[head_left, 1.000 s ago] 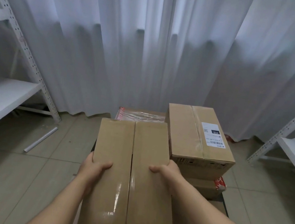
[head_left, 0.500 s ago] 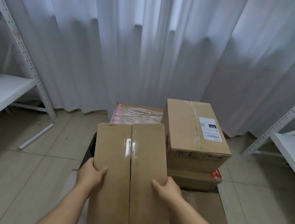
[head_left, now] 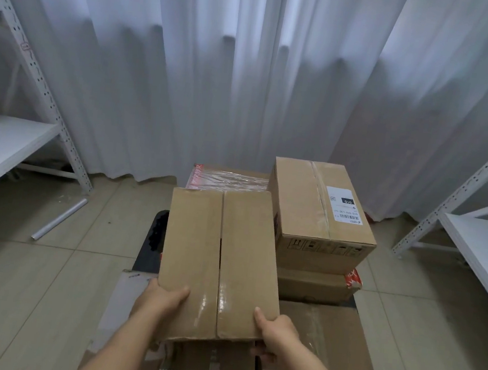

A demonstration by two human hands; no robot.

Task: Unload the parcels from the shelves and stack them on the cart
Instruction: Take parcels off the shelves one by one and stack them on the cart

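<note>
Both hands (head_left: 160,298) (head_left: 278,330) grip cardboard parcel (head_left: 222,261) over cart (head_left: 146,253).

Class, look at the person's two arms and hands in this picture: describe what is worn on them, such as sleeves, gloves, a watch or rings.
Both forearms are bare as far as the frame shows: no sleeve edge is in view. The left hand and the right hand wear no gloves. No watch, strap or bracelet shows at either wrist, and no rings show on the fingers that are visible. Most fingers are hidden.

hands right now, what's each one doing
Left hand: grips the near left edge of the cardboard box.
Right hand: grips the same box at its near right corner.
</note>
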